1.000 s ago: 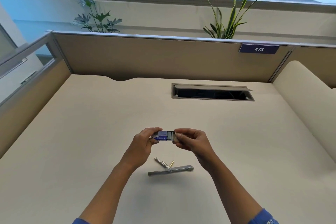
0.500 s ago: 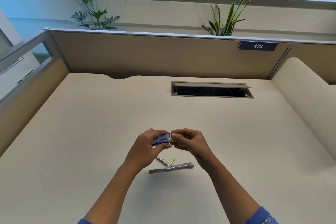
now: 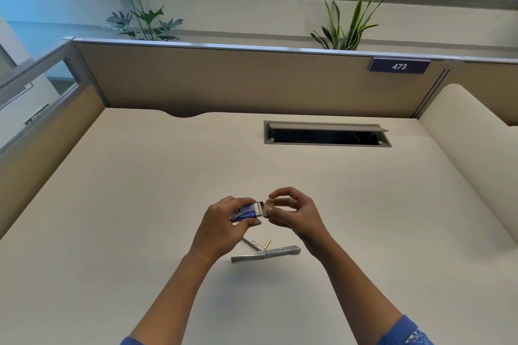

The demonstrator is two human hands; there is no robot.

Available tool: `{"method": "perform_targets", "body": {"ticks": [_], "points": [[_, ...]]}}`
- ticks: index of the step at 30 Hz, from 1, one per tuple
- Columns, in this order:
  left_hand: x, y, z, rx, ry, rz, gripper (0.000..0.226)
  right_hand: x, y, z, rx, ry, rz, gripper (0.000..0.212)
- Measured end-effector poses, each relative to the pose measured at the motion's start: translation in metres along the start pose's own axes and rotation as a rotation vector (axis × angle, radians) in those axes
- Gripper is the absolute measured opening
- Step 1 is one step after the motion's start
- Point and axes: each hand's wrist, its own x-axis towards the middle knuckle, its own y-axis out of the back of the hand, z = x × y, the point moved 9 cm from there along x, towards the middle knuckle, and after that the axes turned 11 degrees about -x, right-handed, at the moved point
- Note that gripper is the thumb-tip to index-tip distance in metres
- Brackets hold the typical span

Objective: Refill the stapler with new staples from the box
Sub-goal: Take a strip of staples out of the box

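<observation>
L hand (image 3: pixel 224 225) grips blue staple box (image 3: pixel 244 213) above the desk (image 3: pixel 126 204); R hand (image 3: pixel 298 214) pinches its inner tray (image 3: pixel 262 208), partly out. Step: opening box. Next, I'd say: pick out a strip w/ fingertips. Stapler (image 3: pixel 266 252) lies open below both hands, unobstructed; cable hatch (image 3: pixel 326 134) far back.

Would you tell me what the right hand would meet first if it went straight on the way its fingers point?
The staple box: fingers of the right hand point left at its open end, gripped by the left hand. They seem to touch its tray; depth is unclear.
</observation>
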Motion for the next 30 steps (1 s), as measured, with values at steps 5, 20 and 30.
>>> {"method": "perform_targets", "body": {"ticks": [5, 20, 30], "points": [[-0.001, 0.002, -0.001, 0.006, 0.007, 0.005, 0.044, 0.001, 0.001, -0.012, -0.317, 0.152, 0.062, 0.020], [0.001, 0.004, 0.011, 0.057, -0.061, 0.039, 0.041, -0.007, -0.006, -0.014, -0.365, 0.146, 0.176, 0.006], [0.000, -0.002, 0.011, 0.042, -0.068, 0.038, 0.044, -0.003, -0.009, 0.011, -0.071, -0.108, 0.147, 0.009]]}}
